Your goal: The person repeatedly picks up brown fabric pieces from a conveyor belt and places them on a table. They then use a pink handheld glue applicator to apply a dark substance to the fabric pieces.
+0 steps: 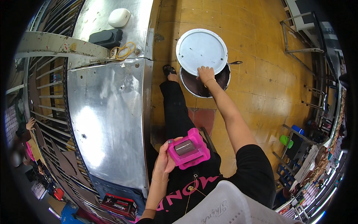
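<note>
My left hand (163, 158) is closed round the edge of a pink plastic holder with a dark brown roller (201, 154) set in its middle, close to my body. Out at arm's length, my right hand (206, 75) grips the near rim of a round whitish lid (201, 50). That lid is shifted to the far side of a bucket (191, 89) on the floor and covers part of its opening. The inside of the bucket looks dark. A dark handle (235, 62) sticks out to the right between lid and bucket.
To my left is a metal-topped table (108, 100) carrying a white case (119, 17), a black case (106, 38) and a yellow cord (126, 51). Beyond it runs a slatted conveyor (52, 97). A red-and-black box (118, 206) lies near me; metal frames (304, 50) stand at right.
</note>
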The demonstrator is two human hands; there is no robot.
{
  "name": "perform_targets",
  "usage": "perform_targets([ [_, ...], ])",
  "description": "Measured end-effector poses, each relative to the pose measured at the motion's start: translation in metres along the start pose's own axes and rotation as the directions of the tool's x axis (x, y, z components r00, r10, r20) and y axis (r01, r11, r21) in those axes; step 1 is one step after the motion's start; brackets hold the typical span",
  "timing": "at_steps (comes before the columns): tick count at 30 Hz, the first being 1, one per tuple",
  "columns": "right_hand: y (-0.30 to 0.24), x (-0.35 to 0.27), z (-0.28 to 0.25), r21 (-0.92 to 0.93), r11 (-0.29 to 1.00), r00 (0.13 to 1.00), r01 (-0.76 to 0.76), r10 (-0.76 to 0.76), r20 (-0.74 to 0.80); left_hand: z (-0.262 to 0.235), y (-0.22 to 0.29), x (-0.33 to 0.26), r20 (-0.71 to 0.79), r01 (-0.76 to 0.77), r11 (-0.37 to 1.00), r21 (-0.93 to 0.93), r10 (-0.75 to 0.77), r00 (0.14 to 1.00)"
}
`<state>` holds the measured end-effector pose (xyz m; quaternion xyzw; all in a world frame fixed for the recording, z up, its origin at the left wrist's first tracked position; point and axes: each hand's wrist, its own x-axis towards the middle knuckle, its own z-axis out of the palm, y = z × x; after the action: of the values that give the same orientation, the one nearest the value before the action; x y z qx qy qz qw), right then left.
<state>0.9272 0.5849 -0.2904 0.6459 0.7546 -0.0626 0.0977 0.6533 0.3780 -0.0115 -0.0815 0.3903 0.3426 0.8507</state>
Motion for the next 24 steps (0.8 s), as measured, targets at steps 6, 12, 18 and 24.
perform_targets([
  [6, 0.068, 0.008, -0.017, -0.027, 0.935, 0.924, -0.353, 0.344, -0.167, -0.001, 0.001, 0.002, 0.012, -0.016, 0.999, -0.031, 0.016, 1.0],
  [12, 0.161, -0.017, 0.002, -0.228, 0.819, 0.846, -0.526, 0.478, -0.236, 0.0, -0.001, 0.006, -0.026, -0.026, 0.999, -0.03, 0.025, 0.999],
  [18, 0.17, -0.018, -0.012, -0.174, 0.849, 0.757, -0.499, 0.525, 0.39, -0.002, -0.003, 0.011, -0.009, -0.072, 0.995, -0.072, 0.071, 0.997],
  [24, 0.133, -0.071, 0.008, 0.002, 0.896, 0.819, -0.445, 0.406, 0.405, -0.006, -0.001, 0.01, -0.041, -0.087, 0.996, -0.033, 0.085, 0.996],
])
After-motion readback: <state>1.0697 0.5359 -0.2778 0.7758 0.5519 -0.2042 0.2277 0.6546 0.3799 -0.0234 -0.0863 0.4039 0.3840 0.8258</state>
